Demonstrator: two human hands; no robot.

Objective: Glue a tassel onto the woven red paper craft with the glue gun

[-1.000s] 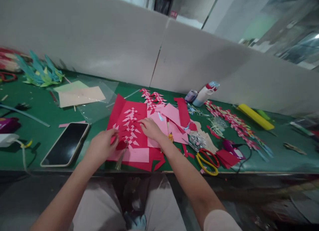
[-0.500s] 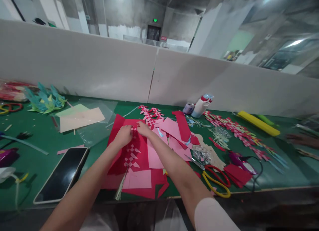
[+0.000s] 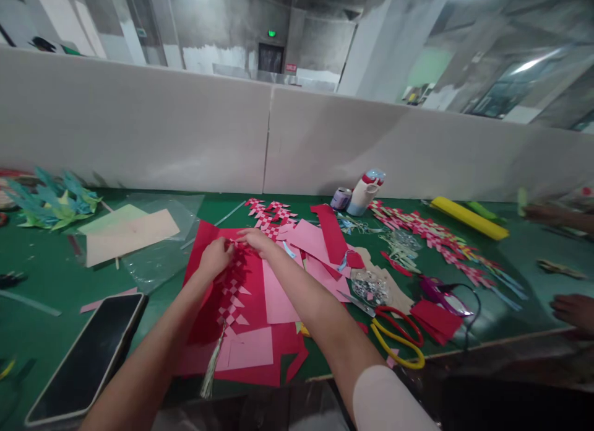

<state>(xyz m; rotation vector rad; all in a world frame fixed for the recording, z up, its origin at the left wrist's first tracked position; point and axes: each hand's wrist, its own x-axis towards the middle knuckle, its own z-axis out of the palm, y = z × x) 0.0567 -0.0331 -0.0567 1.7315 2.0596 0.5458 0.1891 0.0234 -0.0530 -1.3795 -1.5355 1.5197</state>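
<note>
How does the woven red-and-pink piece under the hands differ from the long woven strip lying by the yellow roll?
The woven piece lies on a red sheet, with the left hand and right hand at its far end; the long woven strip lies bare on the green table, untouched. The woven piece runs toward the person and carries a pale tassel; the strip runs slantwise to the right. Both show a red-and-pink checker weave.

The woven paper sheet (image 3: pixel 234 282) lies on the table (image 3: pixel 51 276) in front of the person, under both hands: the left hand (image 3: pixel 216 256) is on its far part, and the right hand (image 3: pixel 255 239) is just beside it. The phone (image 3: pixel 83 356) lies to the left near the table edge. The scissors (image 3: pixel 396 338) lie to the right. The bottle (image 3: pixel 363 192) stands behind, near the partition wall (image 3: pixel 185 134).
</note>
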